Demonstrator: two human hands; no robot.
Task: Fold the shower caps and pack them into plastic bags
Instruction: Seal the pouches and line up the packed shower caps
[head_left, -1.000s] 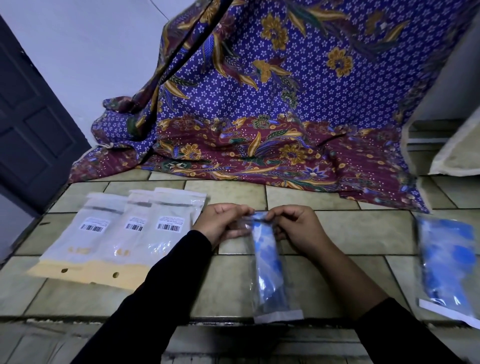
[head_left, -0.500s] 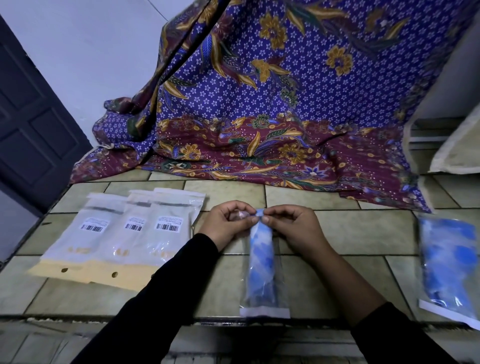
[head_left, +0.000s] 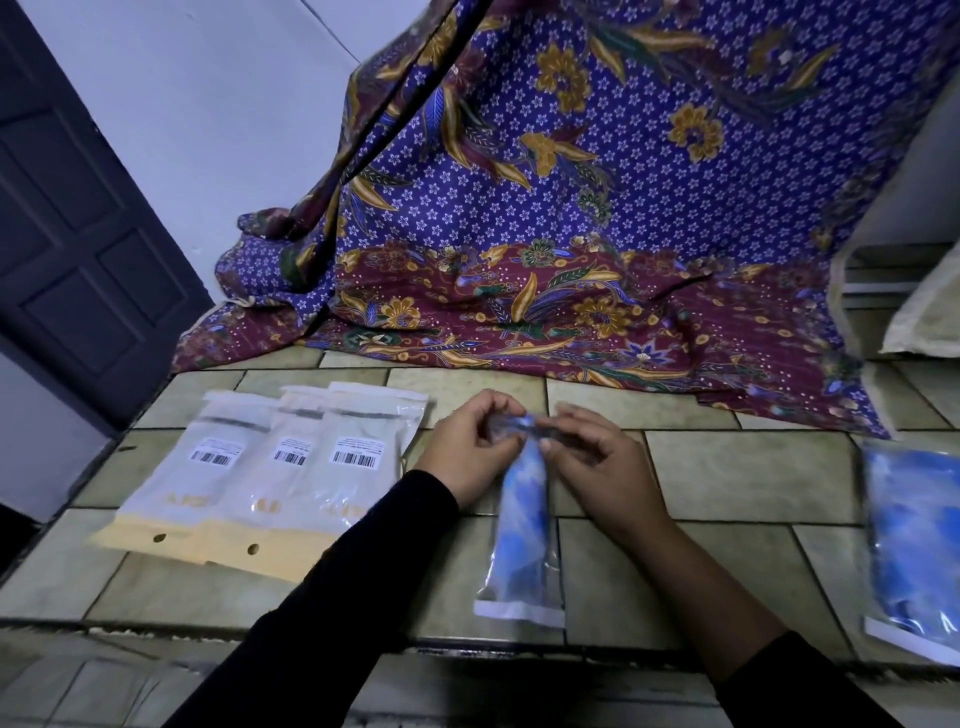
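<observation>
Blue shower cap (head_left: 521, 525), folded into a narrow strip, sits inside the clear plastic bag (head_left: 519, 603) that lies lengthwise on the tiled counter (head_left: 727, 467), its white-edged bottom toward us at 6 o'clock. From the one head view, we pinch the bag's far end at 12 o'clock with both hands: our left hand (head_left: 470, 452) and right hand (head_left: 597, 462) meet there, fingertips closed on the crumpled mouth, probably to squeeze it flat and seal it. Both wrists rest low on the tiles, palms turned inward, forearms converging in black sleeves. At 3 o'clock lies a packed bag (head_left: 914, 535) of blue caps; at 9 o'clock, three white barcoded pouches (head_left: 280, 483) overlap in a row (contents not visible). A patterned cloth (head_left: 571, 234) drapes behind.
</observation>
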